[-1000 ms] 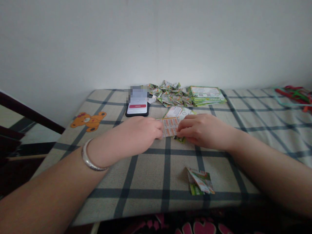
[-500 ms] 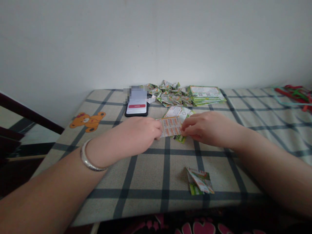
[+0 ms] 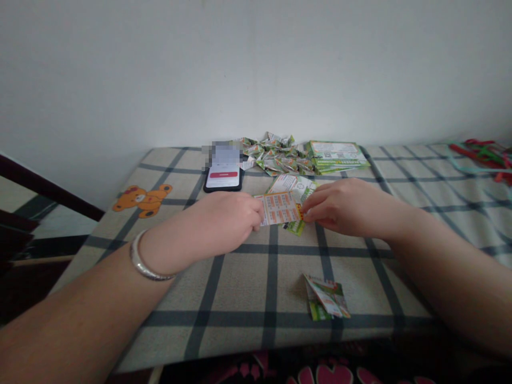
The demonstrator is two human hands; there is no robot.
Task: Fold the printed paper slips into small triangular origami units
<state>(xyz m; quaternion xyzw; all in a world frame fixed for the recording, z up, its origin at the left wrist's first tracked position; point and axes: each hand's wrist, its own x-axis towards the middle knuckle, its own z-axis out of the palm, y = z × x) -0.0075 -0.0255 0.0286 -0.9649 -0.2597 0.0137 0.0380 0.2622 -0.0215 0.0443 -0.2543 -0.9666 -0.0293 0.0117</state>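
Note:
A small printed paper slip, white with orange blocks of text, is stretched between my two hands. My left hand, with a silver bangle on the wrist, pinches its left end. At its right end, by a yellow and red strip, the fingers of my right hand are pinched together. Beneath the slip a green and white printed leaflet lies partly covered on the table. Nearer to me is a folded piece of green and white printed paper.
A phone with a lit screen lies at the back left. Beside it are several folded paper pieces and a stack of flat leaflets. A teddy bear cutout is on the checked tablecloth. Red and green items sit far right.
My right hand has shifted slightly right along the slip, and its yellow and red end strip now shows. My left hand keeps its pinch almost in place.

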